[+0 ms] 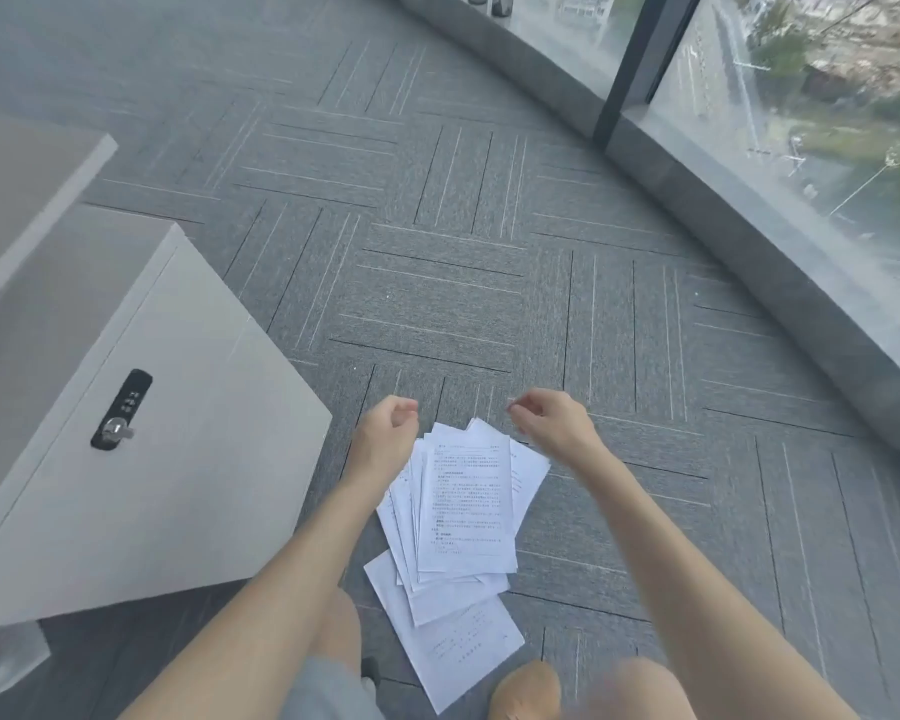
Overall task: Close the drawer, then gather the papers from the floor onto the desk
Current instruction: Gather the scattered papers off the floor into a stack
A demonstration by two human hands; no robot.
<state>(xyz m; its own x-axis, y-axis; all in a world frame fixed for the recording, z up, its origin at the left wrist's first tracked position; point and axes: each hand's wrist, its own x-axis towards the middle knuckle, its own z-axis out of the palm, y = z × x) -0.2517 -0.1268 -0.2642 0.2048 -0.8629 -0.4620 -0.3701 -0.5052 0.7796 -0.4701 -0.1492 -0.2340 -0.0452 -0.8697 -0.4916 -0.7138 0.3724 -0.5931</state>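
A loose, fanned pile of printed white papers (463, 517) lies on the grey carpet in front of me. One more sheet (455, 646) lies partly under the pile, closer to my knees. My left hand (388, 433) hovers over the pile's upper left corner, fingers curled, holding nothing. My right hand (549, 418) hovers over the upper right corner with loosely curled fingers, also without anything in it. To the left stands the white drawer cabinet (178, 459) with a black combination lock (120, 410); its front looks flush. The desk top (22, 184) shows at the far left.
Grey patterned carpet tiles (437, 252) cover the floor ahead. A floor-to-ceiling glass window (801, 148) with a dark frame and a grey sill curves along the right. My bare knees (526, 688) are at the bottom edge.
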